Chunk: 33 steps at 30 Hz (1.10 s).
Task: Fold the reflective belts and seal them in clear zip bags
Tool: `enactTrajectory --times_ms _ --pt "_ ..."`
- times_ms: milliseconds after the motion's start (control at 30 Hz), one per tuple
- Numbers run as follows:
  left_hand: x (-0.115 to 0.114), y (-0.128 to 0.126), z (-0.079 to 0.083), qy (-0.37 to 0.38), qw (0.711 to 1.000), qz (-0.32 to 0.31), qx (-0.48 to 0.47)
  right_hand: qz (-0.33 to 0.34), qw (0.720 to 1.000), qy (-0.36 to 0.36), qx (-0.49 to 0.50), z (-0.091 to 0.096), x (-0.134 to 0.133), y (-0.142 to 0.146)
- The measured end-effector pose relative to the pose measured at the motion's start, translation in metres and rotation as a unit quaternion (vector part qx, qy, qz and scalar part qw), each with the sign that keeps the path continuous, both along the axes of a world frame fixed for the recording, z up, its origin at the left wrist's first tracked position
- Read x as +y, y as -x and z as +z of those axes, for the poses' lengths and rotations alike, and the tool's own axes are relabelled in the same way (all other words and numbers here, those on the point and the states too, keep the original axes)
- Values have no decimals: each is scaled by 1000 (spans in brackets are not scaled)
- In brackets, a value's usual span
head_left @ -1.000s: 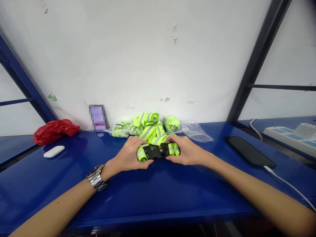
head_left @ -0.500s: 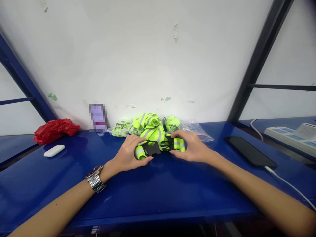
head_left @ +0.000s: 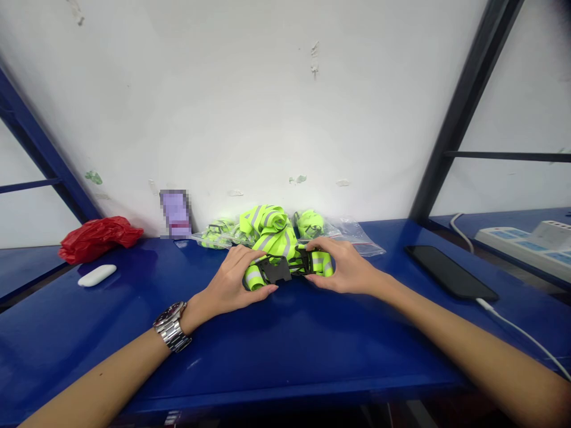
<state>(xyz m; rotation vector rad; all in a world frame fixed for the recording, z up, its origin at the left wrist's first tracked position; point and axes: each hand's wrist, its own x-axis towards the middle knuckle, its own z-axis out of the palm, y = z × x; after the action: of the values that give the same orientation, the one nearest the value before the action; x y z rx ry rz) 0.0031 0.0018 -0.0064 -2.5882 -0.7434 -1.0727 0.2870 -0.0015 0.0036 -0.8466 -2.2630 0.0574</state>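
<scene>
Over the worktop [head_left: 267, 345], fingers of left hand [head_left: 232, 278] and right hand [head_left: 347, 267] pinch buckle socket [head_left: 277, 271] and pronged half [head_left: 306, 261]; the strap [head_left: 279, 242] (probably light, limp) is best gripped at these stiffer ends.

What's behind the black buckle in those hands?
Behind the black buckle: a heap of yellow-green strap, then the white wall. What the buckle itself covers can't be seen.
</scene>
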Motion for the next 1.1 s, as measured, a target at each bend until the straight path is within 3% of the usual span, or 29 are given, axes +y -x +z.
enactTrajectory --times_ms 467,767,1100 --pt "-2 -1 0 -25 999 -9 41 11 999 -9 -28 -1 -3 1" --pt "-3 -5 -1 -32 997 -20 70 4 997 27 -66 -2 -7 4" --pt "-7 -10 -3 -35 995 -29 87 18 998 40 -39 -5 -15 18"
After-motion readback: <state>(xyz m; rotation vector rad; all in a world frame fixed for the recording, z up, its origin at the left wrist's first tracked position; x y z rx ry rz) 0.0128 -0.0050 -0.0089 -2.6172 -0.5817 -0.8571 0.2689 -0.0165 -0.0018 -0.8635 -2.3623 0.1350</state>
